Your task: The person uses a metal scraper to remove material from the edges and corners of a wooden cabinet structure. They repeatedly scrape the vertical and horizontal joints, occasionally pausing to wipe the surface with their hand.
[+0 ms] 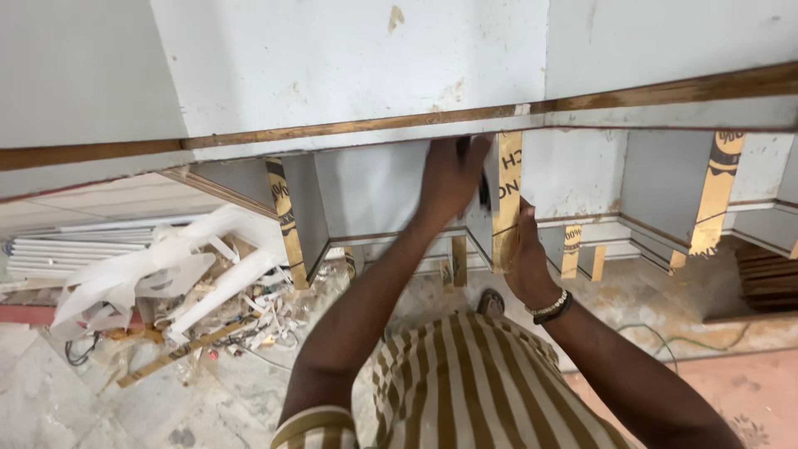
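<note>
Your left hand [451, 179] fingers are clenched round a dark tool [482, 179] under the white panel [366, 75]; your right hand [522, 262] fingers are grasping the taped divider [507, 199] beside it.

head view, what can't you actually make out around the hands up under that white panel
- Left hand: fingertips hidden behind the white panel's wooden edge; the dark thing it touches is blurred.
- Right hand: fingers tucked behind the taped partition, grip unseen.
- Debris pile: pieces too jumbled to tell apart.
- Striped shirt: cut off by the bottom edge.

Two hands [453, 179] [524, 258]; one beaded bracelet [551, 308]; one heap of white scraps [166, 283].
</note>
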